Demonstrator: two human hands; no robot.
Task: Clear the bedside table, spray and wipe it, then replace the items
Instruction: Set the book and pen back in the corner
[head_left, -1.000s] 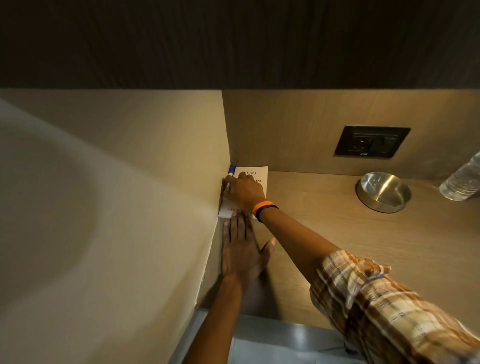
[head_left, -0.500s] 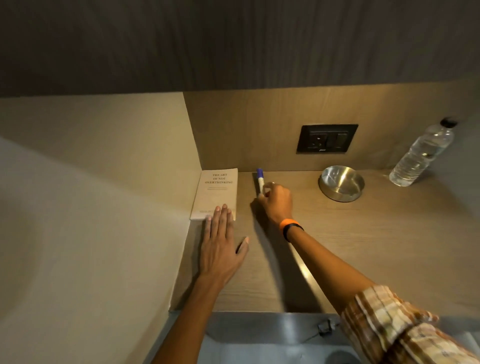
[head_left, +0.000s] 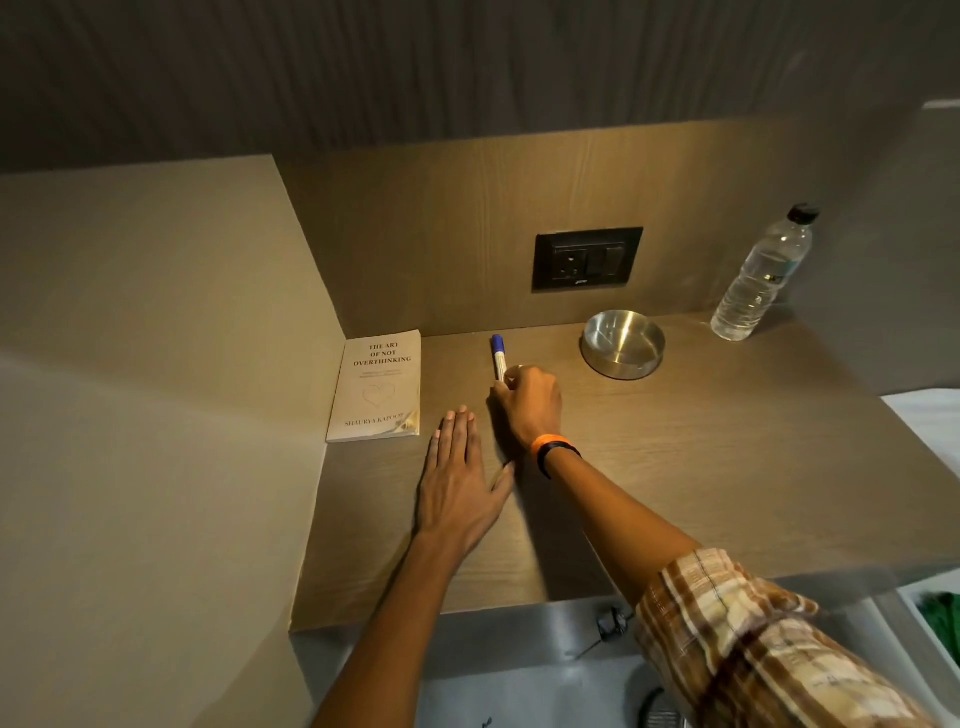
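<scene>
Wood-grain worktop (head_left: 701, 467), dim. Blue-capped white marker (head_left: 498, 356) just right of cream paperback (head_left: 378, 387), pinched low in right hand (head_left: 529, 402); light, rigid, slick, best gripped mid-barrel. Left hand (head_left: 457, 483) flat, empty.

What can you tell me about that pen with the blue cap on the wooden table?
The pen has a blue cap and a white barrel with a small mark on it, plastic by its look. It lies flat on the table, cap towards the back wall, between the book and the steel bowl, touching neither. The right hand has its fingers on the near end, hiding it; the left hand rests flat nearby.
</scene>
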